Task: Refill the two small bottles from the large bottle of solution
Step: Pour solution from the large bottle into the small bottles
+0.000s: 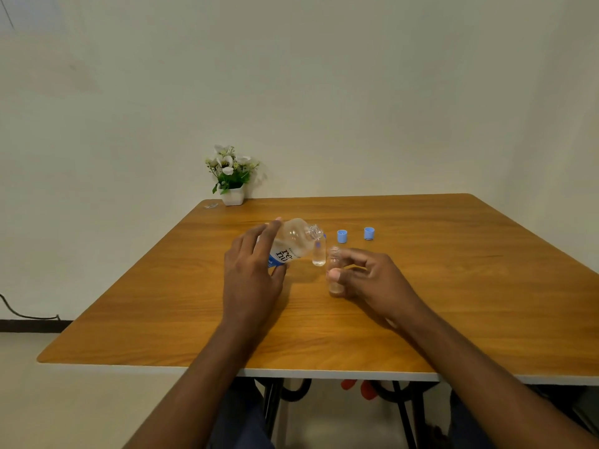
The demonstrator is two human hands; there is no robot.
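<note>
Plain home room, wooden table (324, 335), bare wall (324, 92), potted flowers (231, 176)

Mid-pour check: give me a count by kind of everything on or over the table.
large bottle: 1
small bottles: 2
blue caps: 2
flower pot: 1
small clear item, too small to identify: 1
Total: 7

Left hand (251, 270) tilts the large bottle (291, 243) beside a small bottle (334, 270) pinched by right hand (369, 275).
</note>
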